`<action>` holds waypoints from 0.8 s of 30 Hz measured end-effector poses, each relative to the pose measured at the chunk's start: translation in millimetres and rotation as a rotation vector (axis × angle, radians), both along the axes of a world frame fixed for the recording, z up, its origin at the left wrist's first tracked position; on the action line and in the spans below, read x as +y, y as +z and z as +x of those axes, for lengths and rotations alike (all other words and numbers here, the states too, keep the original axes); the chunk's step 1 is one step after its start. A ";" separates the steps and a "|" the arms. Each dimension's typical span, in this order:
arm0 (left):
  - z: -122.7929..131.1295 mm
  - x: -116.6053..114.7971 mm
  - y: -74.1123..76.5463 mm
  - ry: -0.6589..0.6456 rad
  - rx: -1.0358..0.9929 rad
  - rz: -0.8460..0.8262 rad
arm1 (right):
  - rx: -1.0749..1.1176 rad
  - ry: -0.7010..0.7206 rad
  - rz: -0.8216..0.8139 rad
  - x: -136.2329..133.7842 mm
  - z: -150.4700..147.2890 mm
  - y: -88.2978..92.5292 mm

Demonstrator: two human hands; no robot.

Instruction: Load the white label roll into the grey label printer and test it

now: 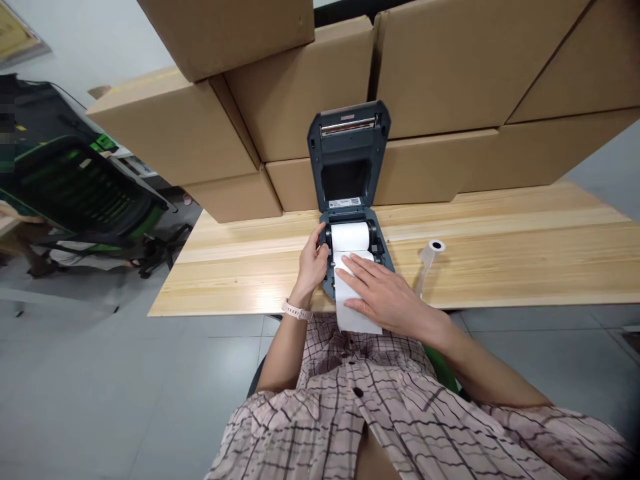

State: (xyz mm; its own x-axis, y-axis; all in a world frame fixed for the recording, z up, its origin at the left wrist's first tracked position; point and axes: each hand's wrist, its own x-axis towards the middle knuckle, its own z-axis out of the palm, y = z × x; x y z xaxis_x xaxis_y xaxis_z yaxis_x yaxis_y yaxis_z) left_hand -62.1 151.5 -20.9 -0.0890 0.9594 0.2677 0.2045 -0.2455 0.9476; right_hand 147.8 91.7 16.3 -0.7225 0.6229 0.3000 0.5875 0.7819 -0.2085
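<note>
Though the lid (346,150) still stands open at twelve o'clock, the paper roll (350,237) sits in the printer (384,249), its strip (350,316) running toward six under the right hand (384,295), flat, gripping nothing, the left hand (313,265) curled at nine, hold unclear.

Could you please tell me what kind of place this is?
Probably an office or small packing area: cardboard boxes are stacked on a wooden table, an open label printer stands before them, and a mesh-backed chair is at the picture's left.
</note>
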 end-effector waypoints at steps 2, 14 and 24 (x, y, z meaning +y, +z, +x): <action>0.1 0.1 -0.7 0.007 0.000 0.008 | 0.011 -0.005 0.020 -3.3 -1.7 -2.3; -2.6 1.7 -1.9 -0.040 -0.051 -0.019 | 0.117 -0.001 0.005 -16.3 9.1 -11.8; 29.9 -93.5 3.5 0.005 -0.208 -0.274 | 0.480 0.051 -0.372 9.4 43.9 26.4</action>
